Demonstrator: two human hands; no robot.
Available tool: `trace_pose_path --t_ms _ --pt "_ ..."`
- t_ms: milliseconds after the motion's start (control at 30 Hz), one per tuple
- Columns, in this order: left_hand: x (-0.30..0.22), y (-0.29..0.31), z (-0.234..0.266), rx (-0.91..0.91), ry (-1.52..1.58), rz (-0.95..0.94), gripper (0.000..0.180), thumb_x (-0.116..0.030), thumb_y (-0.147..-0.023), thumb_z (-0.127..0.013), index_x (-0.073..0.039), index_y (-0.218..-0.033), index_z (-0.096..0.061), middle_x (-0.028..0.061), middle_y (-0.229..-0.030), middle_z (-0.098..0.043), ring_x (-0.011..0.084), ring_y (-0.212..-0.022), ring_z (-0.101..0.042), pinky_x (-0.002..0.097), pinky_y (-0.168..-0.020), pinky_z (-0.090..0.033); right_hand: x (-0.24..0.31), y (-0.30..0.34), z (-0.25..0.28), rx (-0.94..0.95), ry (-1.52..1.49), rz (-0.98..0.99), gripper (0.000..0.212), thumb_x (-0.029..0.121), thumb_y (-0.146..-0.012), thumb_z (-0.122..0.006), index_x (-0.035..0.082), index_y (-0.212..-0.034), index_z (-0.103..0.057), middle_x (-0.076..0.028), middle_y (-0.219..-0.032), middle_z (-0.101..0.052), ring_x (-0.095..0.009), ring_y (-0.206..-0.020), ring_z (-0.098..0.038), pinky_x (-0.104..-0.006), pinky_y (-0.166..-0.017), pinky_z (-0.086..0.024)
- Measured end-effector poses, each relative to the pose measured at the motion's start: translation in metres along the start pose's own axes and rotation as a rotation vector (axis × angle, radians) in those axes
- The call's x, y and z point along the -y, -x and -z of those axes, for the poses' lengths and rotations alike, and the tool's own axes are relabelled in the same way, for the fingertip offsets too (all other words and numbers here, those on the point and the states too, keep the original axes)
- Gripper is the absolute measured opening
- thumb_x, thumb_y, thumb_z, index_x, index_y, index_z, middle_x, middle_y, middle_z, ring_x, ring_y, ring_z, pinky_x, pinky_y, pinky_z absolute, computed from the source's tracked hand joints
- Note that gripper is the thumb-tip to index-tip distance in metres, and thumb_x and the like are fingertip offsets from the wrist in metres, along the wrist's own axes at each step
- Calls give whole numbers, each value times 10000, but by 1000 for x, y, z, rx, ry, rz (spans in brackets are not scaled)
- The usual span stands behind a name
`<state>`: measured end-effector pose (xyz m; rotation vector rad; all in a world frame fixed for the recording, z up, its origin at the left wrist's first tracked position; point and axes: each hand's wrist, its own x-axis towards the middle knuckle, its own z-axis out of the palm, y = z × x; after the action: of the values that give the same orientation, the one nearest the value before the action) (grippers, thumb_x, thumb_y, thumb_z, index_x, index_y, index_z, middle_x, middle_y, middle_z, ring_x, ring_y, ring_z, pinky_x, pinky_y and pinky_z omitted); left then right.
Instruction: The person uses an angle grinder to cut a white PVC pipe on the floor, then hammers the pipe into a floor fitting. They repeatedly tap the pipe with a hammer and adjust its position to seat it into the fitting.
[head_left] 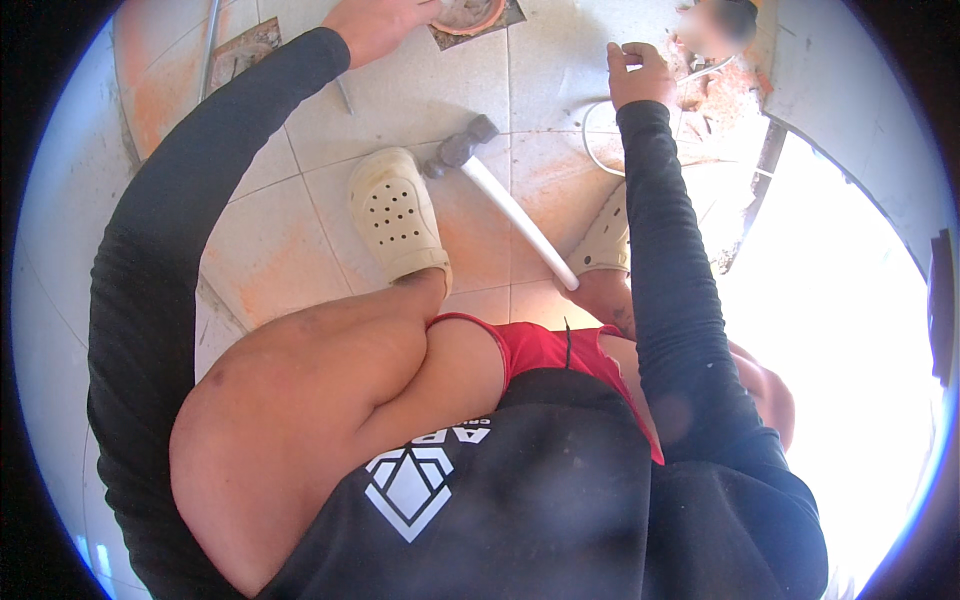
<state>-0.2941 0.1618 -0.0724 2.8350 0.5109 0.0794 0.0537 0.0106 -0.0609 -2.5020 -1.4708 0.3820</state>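
At the top edge my left hand (378,28) reaches to an orange round rim (478,22), likely a pipe end, set in a square cut-out in the tiles. Its fingers look stretched out at the rim, partly beyond the picture edge. Grey material fills the ring. My right hand (642,76) hovers over the floor to the right, fingers loosely bent and apart, with nothing visible in them. Below it a thin white cable (592,150) curves over the tiles. A hammer (515,220) with a dark head and white handle lies between my feet.
My cream clogs (398,215) stand either side of the hammer. Broken rubble (708,100) and reddish dust lie at the upper right, beside a blurred dark round shape (722,28). Another patch of broken tile (243,55) and a thin grey rod (211,50) are at upper left.
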Motion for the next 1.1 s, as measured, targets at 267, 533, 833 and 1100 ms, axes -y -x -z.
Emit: trace_pose_path --t_ms 267,533,833,1100 --pt "4 3 3 62 59 96 303 -41 -765 -658 -75 -1060 -599 116 -1028 -597 328 -992 -652 455 -735 -562 6 0 0 -44 -86 46 355 428 -912 -750 95 -1036 -762 -60 -929 -777 -211 -819 -738 -361 -784 -576" --pt "14 5 8 -37 39 -25 132 -144 -841 -633 -100 -961 -664 74 -970 -622 293 -954 -657 441 -727 -565 12 3 0 20 -165 53 360 415 -918 -754 86 -1064 -768 -55 -942 -775 -193 -791 -732 -338 -749 -578" --pt "17 -7 5 60 -50 -84 139 -165 -826 -642 -94 -945 -649 79 -998 -616 270 -966 -656 428 -678 -569 18 13 -2 35 -175 72 317 396 -910 -726 103 -1027 -755 -50 -931 -773 -230 -785 -734 -382 -788 -577" --pt "44 4 22 8 -114 262 141 -139 -883 -628 -58 -999 -622 126 -1075 -591 323 -912 -673 473 -702 -561 21 14 -3 19 -237 55 318 395 -909 -732 98 -1021 -758 -42 -920 -766 -221 -763 -722 -376 -776 -572"
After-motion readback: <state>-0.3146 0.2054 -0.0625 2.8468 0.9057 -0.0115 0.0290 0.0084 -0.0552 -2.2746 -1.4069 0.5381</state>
